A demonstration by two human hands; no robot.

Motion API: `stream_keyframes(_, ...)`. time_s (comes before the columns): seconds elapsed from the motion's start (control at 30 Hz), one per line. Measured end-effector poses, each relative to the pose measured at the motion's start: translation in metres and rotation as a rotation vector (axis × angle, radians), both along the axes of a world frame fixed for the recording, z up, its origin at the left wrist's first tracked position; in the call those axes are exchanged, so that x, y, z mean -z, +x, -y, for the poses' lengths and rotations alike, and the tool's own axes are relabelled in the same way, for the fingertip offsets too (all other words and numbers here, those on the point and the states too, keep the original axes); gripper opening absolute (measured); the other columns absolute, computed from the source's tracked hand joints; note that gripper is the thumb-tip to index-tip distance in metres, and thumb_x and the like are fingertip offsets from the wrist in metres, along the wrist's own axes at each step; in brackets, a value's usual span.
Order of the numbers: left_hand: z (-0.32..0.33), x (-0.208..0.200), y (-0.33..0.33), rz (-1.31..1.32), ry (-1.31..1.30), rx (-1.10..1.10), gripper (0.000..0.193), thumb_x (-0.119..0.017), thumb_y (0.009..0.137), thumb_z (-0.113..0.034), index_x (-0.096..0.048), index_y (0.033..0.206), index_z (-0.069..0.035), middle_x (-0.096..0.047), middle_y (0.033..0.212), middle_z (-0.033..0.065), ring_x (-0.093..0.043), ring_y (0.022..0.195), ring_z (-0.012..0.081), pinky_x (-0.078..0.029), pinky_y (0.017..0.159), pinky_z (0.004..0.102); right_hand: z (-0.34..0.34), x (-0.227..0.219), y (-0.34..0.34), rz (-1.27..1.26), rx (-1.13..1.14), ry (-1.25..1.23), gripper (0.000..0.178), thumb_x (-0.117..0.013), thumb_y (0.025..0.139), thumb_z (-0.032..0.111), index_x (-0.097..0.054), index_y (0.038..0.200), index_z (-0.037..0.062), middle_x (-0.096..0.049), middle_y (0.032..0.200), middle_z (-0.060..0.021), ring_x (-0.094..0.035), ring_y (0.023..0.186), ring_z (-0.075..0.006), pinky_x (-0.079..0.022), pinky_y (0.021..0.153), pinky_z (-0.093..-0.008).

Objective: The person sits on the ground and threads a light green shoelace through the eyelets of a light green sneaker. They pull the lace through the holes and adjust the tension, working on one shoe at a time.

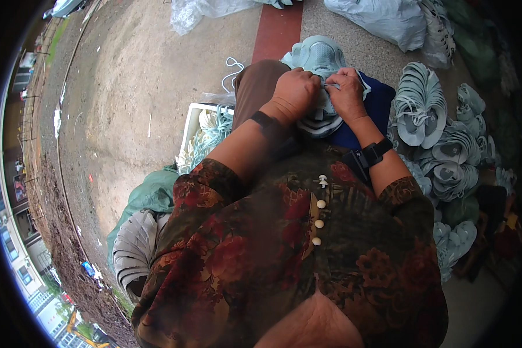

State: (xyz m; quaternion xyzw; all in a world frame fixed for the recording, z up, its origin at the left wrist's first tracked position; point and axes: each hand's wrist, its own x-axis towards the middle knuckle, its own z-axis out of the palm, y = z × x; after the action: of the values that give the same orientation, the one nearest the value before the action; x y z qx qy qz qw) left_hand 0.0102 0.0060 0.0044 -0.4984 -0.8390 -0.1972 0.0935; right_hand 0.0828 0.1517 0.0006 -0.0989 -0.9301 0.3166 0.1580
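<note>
A pale blue shoe upper (314, 51) lies across my lap, toe end away from me, over a dark blue cloth (379, 100). My left hand (297, 93) is closed at the middle of the upper, its fingertips curled down out of sight. Opposite it, my right hand (347, 93) pinches a light blue shoelace (332, 86) between thumb and fingers, close beside the left fingers. What the left fingertips grip is hidden behind the knuckles. The upper's collar end shows below my hands.
A white box (187, 138) of pale blue and cream laces stands left of my leg. Nested shoe uppers (420, 104) are piled on the right. Grey uppers (134, 250) sit by a green sack (151, 194) at lower left. Plastic bags (383, 20) lie ahead.
</note>
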Motion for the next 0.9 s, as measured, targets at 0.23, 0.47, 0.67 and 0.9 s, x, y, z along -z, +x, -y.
stream_keyframes(0.23, 0.022, -0.041, -0.003, 0.03, -0.272, 0.0, 0.006, -0.055, 0.072, -0.012, -0.06, 0.072, -0.008, -0.061, 0.074, 0.0096, -0.061, 0.077, 0.0265, -0.049, 0.068, 0.0364, 0.0, -0.004, -0.007, -0.015, 0.033, 0.01, 0.019, -0.073, 0.064, 0.011, -0.058, 0.075, 0.005, -0.056, 0.079, -0.0128, -0.055, 0.081, -0.0293, -0.045, 0.074, -0.0373)
stream_keyframes(0.47, 0.06, -0.029, -0.024, 0.423, 0.179, -0.056, 0.01, -0.053, 0.082, -0.012, -0.054, 0.075, -0.005, -0.059, 0.08, 0.011, -0.059, 0.076, 0.0234, -0.048, 0.069, 0.0361, 0.004, -0.001, -0.023, -0.08, 0.168, -0.171, 0.01, -0.063, 0.075, 0.01, -0.057, 0.072, 0.0028, -0.059, 0.075, -0.0085, -0.054, 0.063, -0.0198, -0.045, 0.058, -0.0326)
stream_keyframes(0.67, 0.014, -0.019, -0.012, 1.894, 0.925, 0.139, 0.008, -0.048, 0.091, -0.014, -0.05, 0.089, -0.007, -0.056, 0.079, 0.0061, -0.052, 0.069, 0.0176, -0.043, 0.065, 0.0311, 0.003, -0.031, -0.008, -0.212, 0.128, -1.41, 0.012, -0.057, 0.087, 0.01, -0.056, 0.08, -0.0008, -0.057, 0.072, -0.0085, -0.048, 0.058, -0.011, -0.037, 0.053, -0.023)
stream_keyframes(0.9, 0.182, 0.008, -0.068, 1.765, 1.318, -0.281, 0.022, -0.05, 0.091, -0.02, -0.04, 0.071, -0.017, -0.034, 0.06, -0.0066, -0.032, 0.052, 0.0059, -0.027, 0.045, 0.0204, -0.154, -0.004, 0.148, -0.44, 0.626, -1.253, 0.004, -0.06, 0.08, 0.0, -0.056, 0.077, -0.0001, -0.042, 0.06, 0.0013, -0.034, 0.045, -0.0057, -0.025, 0.042, -0.0208)
